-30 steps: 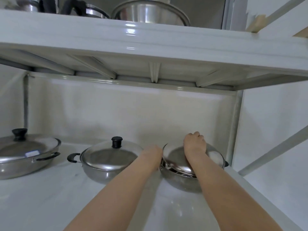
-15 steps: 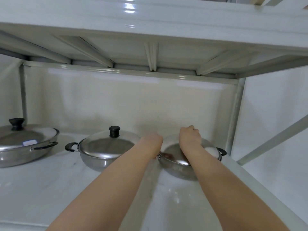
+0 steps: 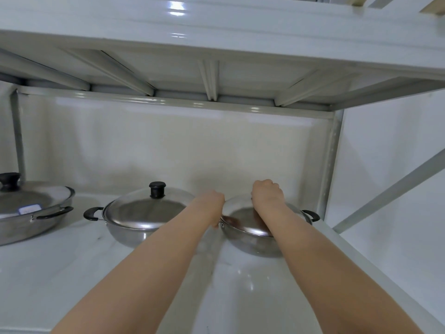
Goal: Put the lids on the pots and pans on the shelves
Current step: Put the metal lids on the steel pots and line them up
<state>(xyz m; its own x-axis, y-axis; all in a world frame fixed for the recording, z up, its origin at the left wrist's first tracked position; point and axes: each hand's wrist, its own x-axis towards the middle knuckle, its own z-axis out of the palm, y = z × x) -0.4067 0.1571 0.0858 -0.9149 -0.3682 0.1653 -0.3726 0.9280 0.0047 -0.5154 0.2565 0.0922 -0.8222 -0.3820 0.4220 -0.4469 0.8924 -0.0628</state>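
Shelf (image 3: 72, 273), white, lower tier: three steel vessels were held, all lidded. Left pan (image 3: 29, 227) and middle pot (image 3: 134, 227) were covered, black knobs up. Right pot (image 3: 252, 242) was capped by its lid (image 3: 243, 218), apparently seated; right hand (image 3: 266, 195) was clenched over the lid's top, presumably on the knob, hidden. Left hand (image 3: 212, 203) was pressed beside the rim, fingers unseen. Only release was judged left here; upper shelf's contents were not shown.
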